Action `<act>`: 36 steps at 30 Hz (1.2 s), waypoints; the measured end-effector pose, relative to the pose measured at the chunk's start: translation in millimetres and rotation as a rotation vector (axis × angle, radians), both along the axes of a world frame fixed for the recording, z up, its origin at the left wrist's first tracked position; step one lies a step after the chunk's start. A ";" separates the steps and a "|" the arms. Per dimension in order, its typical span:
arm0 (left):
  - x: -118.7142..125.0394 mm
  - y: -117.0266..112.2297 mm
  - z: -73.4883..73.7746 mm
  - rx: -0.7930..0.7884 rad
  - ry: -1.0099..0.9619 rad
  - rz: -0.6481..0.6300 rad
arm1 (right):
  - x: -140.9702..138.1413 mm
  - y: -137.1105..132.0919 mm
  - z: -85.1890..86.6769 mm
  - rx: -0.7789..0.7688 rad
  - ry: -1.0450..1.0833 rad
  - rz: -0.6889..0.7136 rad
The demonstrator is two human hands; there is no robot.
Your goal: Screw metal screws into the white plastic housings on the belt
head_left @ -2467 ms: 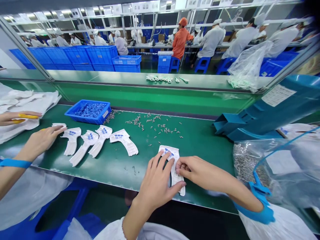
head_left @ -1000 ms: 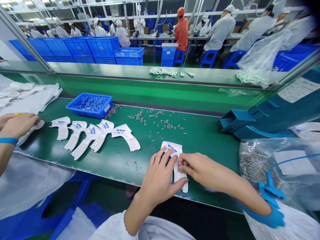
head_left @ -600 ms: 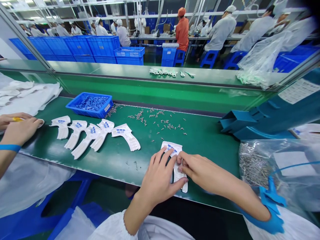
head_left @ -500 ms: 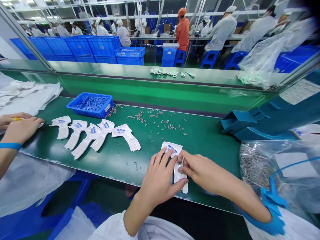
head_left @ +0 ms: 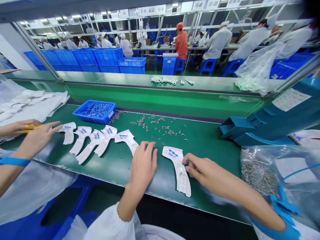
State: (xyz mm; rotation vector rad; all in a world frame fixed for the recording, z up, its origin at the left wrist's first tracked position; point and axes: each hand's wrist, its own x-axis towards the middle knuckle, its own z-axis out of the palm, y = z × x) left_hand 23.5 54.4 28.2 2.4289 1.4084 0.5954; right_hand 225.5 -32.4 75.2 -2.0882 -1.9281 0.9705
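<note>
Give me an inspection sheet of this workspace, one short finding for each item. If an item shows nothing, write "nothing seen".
surface: green work belt, in use.
job's things: six white gun-shaped pieces with blue marks; five in a row, one alone.
clutter: small metal parts scattered; blue crate of blue parts; clear bag of metal parts.
hands: left hand on the belt, open; right hand with fingertips at the lone piece.
cables: nothing seen on the belt.
surroundings: co-worker's hand at the row's end; blue crates and seated workers beyond.
</note>
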 end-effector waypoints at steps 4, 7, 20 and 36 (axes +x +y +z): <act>5.5 25.4 2.1 -0.011 0.192 -0.020 | 3.9 -4.9 3.4 0.030 0.028 -0.044; 8.1 30.9 2.0 0.001 0.188 -0.056 | 5.9 -6.8 3.5 0.051 0.065 -0.060; 18.2 -23.3 -17.3 0.088 -0.033 -0.156 | -0.9 6.0 -23.8 0.240 0.140 -0.195; 17.5 12.5 9.9 0.059 0.294 -0.488 | 6.2 2.6 -35.7 0.274 0.108 -0.150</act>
